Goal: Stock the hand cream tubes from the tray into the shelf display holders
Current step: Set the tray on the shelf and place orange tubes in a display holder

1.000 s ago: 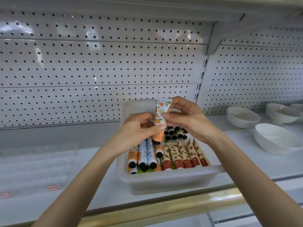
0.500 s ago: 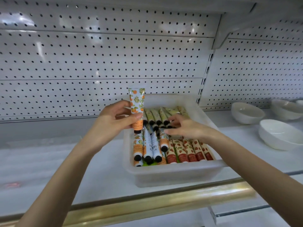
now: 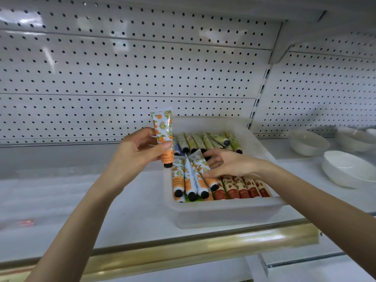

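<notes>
- The left hand (image 3: pixel 140 153) grips an orange tube (image 3: pixel 162 131). It stands straight up, black cap down, at the tray's (image 3: pixel 223 212) left edge.
- The right hand (image 3: pixel 230 164) pinches a second tube (image 3: pixel 198 163) lying in the tray, cap pointing to the front.

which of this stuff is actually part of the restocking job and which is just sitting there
Part of the job:
orange-print tube in the left hand's grip
tray of tubes
right hand in the tray, on another tube

Just lying about:
white bowls on the right
gold shelf rail
</notes>
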{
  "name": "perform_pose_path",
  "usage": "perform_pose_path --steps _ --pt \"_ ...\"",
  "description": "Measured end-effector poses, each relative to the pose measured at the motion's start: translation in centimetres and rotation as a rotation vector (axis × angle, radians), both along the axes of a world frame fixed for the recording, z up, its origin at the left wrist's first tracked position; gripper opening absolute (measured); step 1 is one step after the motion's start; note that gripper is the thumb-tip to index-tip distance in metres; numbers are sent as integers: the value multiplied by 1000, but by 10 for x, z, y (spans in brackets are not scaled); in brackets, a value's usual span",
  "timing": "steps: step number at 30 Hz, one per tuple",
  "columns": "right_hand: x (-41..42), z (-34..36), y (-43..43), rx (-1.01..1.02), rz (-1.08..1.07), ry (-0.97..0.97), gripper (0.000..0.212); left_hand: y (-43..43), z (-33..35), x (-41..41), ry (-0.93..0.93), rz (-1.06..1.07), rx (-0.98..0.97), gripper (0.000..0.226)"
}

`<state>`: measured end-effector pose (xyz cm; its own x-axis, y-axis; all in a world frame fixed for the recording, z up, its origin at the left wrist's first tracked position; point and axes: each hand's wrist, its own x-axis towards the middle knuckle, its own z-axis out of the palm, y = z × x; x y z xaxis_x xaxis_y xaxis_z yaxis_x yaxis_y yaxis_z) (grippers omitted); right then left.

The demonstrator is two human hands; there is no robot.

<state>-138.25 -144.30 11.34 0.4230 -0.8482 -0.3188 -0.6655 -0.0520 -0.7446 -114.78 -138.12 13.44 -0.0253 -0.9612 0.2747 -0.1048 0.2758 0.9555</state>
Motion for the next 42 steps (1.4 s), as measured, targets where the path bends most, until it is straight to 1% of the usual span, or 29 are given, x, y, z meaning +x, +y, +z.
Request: perform_pose_path --steps 2,5,8,13,15,18,20,22,26,30,33,38,42 --pt "0 4 4 16 17 -18 69 2 0 3 10 6 -3 23" --pt "1 11 10 4 24 -33 65 6 1 7 5 6 -5 21" --pt "2 17 16 -25 18 -87 50 9 4 12 10 -7 -3 24" --pt "6 33 27 -96 -75 -291 27 15 9 21 85 -34 7 26" --pt "8 38 34 -137 -116 -391 26 18 10 24 111 -43 24 21" --pt "15 47 48 -172 -135 -603 31 23 11 29 140 -45 52 18" --pt "22 51 60 -183 -147 -714 31 31 12 31 158 -43 58 23" --pt "29 53 71 -189 -153 -781 33 41 13 33 172 -46 52 31" --pt "42 55 93 -197 -97 -816 32 64 16 40 156 -33 37 32" --pt "47 49 110 -230 -79 -780 25 89 18 44 140 15 32 35" --pt "48 44 122 -235 -103 -774 20 110 18 45 103 60 27 30" --pt "57 42 146 -173 -89 -849 16 149 13 45 149 144 36 22" --pt "71 42 157 -155 -49 -838 20 172 13 56 123 184 52 34"
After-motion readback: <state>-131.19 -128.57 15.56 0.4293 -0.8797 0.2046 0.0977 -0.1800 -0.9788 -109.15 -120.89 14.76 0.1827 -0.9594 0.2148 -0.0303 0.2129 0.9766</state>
